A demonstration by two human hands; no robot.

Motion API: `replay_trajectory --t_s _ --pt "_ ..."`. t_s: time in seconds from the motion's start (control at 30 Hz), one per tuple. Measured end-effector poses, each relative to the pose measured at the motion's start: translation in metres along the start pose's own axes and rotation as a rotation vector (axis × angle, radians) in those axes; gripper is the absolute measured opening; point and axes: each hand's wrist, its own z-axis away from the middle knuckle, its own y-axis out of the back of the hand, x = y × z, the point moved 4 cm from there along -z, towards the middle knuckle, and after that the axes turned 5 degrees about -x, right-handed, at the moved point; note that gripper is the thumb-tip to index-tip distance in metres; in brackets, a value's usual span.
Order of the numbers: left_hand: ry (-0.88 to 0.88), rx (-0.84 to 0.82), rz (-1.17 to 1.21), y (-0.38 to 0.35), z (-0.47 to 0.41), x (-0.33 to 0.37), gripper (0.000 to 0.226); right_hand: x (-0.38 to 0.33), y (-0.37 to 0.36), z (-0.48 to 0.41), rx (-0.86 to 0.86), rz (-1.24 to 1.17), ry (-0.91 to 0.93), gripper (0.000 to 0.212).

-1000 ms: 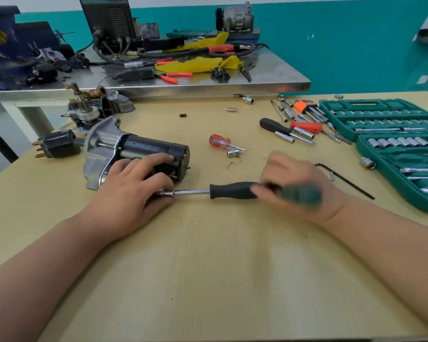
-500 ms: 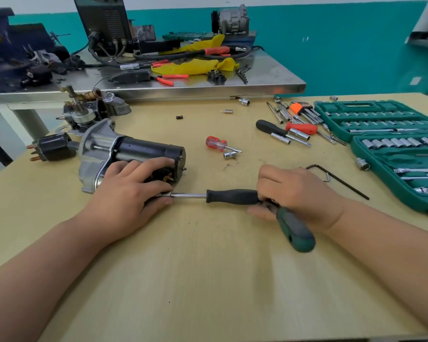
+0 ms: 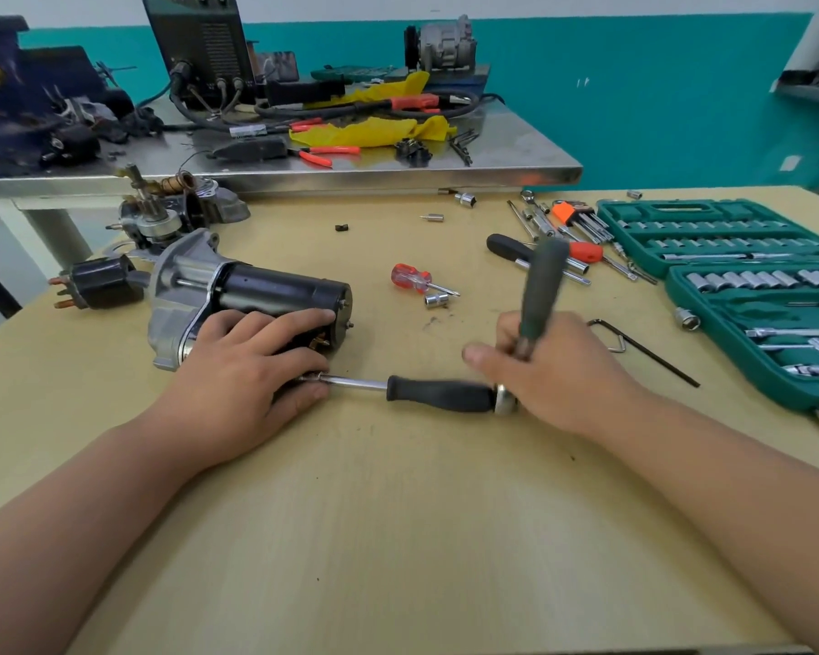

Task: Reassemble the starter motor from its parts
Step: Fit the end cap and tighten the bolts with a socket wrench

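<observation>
Ratchet (image 3: pixel 540 286) swung upright, right hand (image 3: pixel 563 375) gripping, left hand (image 3: pixel 242 371) holding starter motor (image 3: pixel 270 288)

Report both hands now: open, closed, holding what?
Left hand: closed round the starter motor, steadying it.
Right hand: closed on the green ratchet handle at the end of the black driver.
</observation>
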Motion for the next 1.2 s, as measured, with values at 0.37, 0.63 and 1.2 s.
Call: replay_trajectory --t_s 0.37,0.63,1.2 --pt "0.022 -0.031 -0.021 -0.001 -0.002 -0.001 0.05 -0.02 -0.009 0.015 -0.059 0.299 0.421 0.038" --pt "0.032 -0.009 0.003 -0.002 -0.002 -0.002 0.047 0.004 -0.002 0.0 0.026 -0.022 -0.049 0.038" --pt "0.331 -0.048 -0.015 0.004 0.019 -0.047 0.105 0.003 -0.011 0.004 0.139 -0.068 -0.249 0.05"
